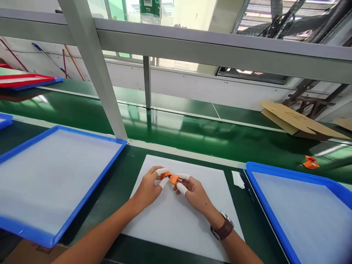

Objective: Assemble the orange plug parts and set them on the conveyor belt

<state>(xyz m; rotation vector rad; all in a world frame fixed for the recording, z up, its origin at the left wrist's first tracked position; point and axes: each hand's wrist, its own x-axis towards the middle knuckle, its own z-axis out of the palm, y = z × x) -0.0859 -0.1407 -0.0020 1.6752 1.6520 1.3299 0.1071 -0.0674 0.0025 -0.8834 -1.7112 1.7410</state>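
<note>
The green work surface (121, 179) carries a white sheet (176, 223), between the left blue-rimmed tray (51, 240) and the right blue-rimmed tray (275, 169). The orange item (174, 179) is held above the far half of the sheet. The left hand (147, 189) pinches one end between thumb and finger; the right hand (195, 192) grips the other end likewise. Both grips are nearly closed, opened only to the item's width.

Handling, as judged: light, stiff, probably moulded plastic; small enough to slip or twist if pinched at an edge. Recommended hold: opposed fingertips on the outer faces of each end, with light pressure. The white fingertip covers (182, 189) may alter friction.

Visibility: tray edges are cut off at both sides of the view. Fingers mask much of the item. Whether its two orange portions are joined or separate, and what the dark detail between them is, cannot be determined.
</note>
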